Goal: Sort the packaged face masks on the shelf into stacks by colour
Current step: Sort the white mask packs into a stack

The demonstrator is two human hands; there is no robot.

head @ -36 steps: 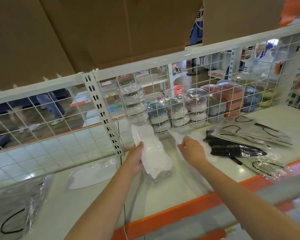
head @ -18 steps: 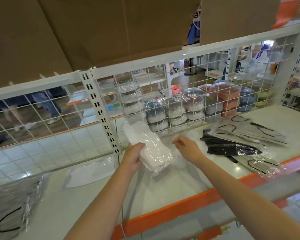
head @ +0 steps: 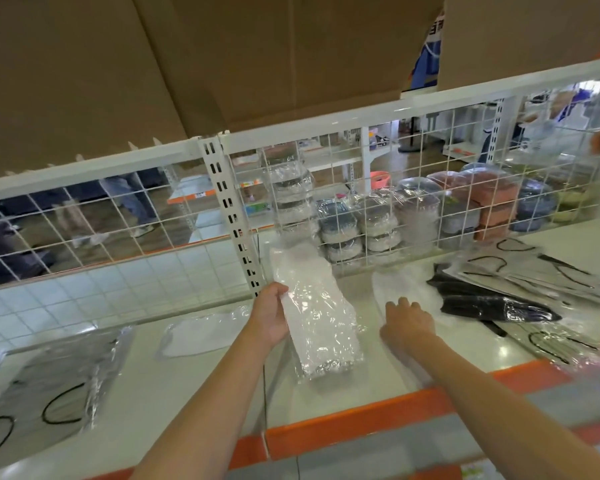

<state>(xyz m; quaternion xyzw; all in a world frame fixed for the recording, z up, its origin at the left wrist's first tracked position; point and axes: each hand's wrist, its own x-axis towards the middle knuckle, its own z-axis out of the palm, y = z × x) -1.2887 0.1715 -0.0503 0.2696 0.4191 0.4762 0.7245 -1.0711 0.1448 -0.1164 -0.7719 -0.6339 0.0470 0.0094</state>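
the left hand (head: 269,315) grips a stack of white masks (head: 314,315), its long axis running near to far, the far end tilted left. the right hand (head: 407,322) rests flat, fingers straight, on a white mask (head: 400,284) on the shelf (head: 194,403).

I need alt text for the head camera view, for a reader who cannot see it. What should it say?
The left hand holds a stack of white packaged masks above a white shelf, while the right hand rests flat on another white mask packet. Black packaged masks lie to the right, and one white mask packet lies to the left.
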